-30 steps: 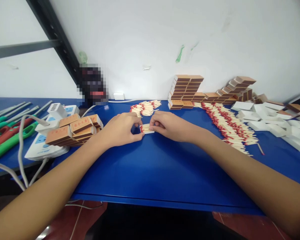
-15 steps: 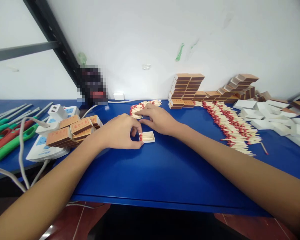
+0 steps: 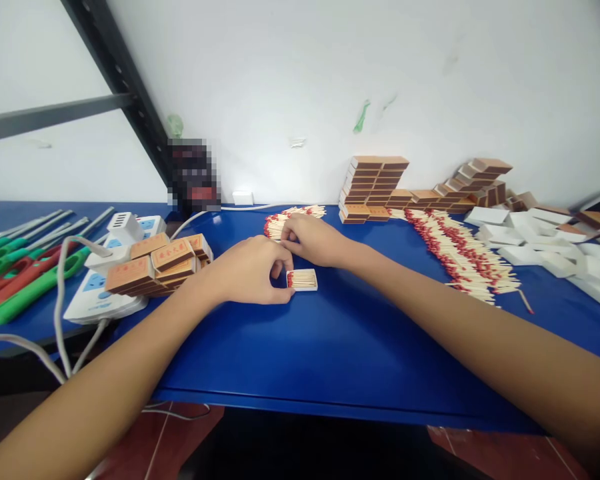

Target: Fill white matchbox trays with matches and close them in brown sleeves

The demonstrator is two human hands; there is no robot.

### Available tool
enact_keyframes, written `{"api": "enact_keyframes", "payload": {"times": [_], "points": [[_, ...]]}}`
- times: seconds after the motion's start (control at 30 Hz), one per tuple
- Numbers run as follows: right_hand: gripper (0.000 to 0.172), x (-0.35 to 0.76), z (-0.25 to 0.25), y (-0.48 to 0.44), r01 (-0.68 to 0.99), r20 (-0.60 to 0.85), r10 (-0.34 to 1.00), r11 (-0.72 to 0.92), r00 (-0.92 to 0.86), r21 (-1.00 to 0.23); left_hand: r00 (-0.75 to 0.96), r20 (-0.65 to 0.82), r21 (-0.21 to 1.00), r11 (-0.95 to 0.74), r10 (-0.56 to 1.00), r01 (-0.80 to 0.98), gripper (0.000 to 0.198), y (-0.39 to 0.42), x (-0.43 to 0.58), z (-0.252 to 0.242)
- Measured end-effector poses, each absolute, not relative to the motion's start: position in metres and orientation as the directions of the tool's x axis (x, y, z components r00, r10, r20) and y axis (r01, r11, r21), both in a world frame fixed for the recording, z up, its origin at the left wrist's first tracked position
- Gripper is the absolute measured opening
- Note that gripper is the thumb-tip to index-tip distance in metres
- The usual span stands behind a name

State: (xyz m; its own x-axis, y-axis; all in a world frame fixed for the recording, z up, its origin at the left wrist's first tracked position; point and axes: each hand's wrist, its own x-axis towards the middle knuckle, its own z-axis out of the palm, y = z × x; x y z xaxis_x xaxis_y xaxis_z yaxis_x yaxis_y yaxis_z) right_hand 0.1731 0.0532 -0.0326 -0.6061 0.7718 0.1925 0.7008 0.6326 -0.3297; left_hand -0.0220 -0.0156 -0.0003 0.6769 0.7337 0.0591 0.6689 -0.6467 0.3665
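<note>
A small white matchbox tray (image 3: 307,289) lies on the blue table with red-tipped matches (image 3: 303,277) inside, their heads toward the left. My left hand (image 3: 254,270) grips the tray's left end, its thumb at the near corner and its fingers curled behind. Just beyond, my right hand (image 3: 316,240) is closed at the near edge of a small pile of matches (image 3: 276,227). Its fingertips are bent in close to my left fingers, and whatever they pinch is hidden.
Filled-looking matchboxes (image 3: 173,255) rest on a white power strip (image 3: 103,300) at left, beside green and red long-handled lighters (image 3: 45,287). Stacked matchboxes (image 3: 375,180) line the wall. Rows of matches (image 3: 455,253) and empty white trays (image 3: 545,237) lie at right.
The whole view has shifted slightly, so everything sits a little lower, and the left side further right. My right fingers have curled in more; my left hand stays at the tray.
</note>
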Motion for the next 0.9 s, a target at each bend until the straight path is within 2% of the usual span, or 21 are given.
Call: {"api": "enact_keyframes", "payload": {"times": [0.13,0.23,0.4,0.53,0.73,0.9], "points": [[0.015,0.187,-0.022,0.049,0.744,0.063,0.782,0.612,-0.62,-0.268,0.686,0.061,0.353,-0.658,0.725,0.665,0.019,-0.015,-0.022,-0.002],[0.013,0.213,-0.024,0.044,0.754,0.108,0.789,0.611,-0.604,-0.241,0.683,0.07,0.347,-0.66,0.727,0.667,0.02,-0.015,-0.021,-0.002],[0.015,0.26,-0.042,0.03,0.751,0.203,0.82,0.572,-0.536,-0.33,0.66,0.092,0.353,-0.644,0.746,0.679,0.026,-0.015,-0.018,-0.008],[0.018,0.276,-0.047,0.02,0.722,0.279,0.829,0.559,-0.484,-0.407,0.662,0.108,0.407,-0.64,0.742,0.651,0.032,-0.013,-0.016,-0.014],[0.017,0.275,-0.046,0.017,0.688,0.261,0.813,0.58,-0.52,-0.436,0.649,0.113,0.429,-0.626,0.752,0.651,0.031,-0.012,-0.017,-0.013],[0.013,0.277,-0.05,0.019,0.71,0.258,0.82,0.572,-0.511,-0.41,0.649,0.116,0.427,-0.628,0.752,0.651,0.028,-0.012,-0.017,-0.013]]}}
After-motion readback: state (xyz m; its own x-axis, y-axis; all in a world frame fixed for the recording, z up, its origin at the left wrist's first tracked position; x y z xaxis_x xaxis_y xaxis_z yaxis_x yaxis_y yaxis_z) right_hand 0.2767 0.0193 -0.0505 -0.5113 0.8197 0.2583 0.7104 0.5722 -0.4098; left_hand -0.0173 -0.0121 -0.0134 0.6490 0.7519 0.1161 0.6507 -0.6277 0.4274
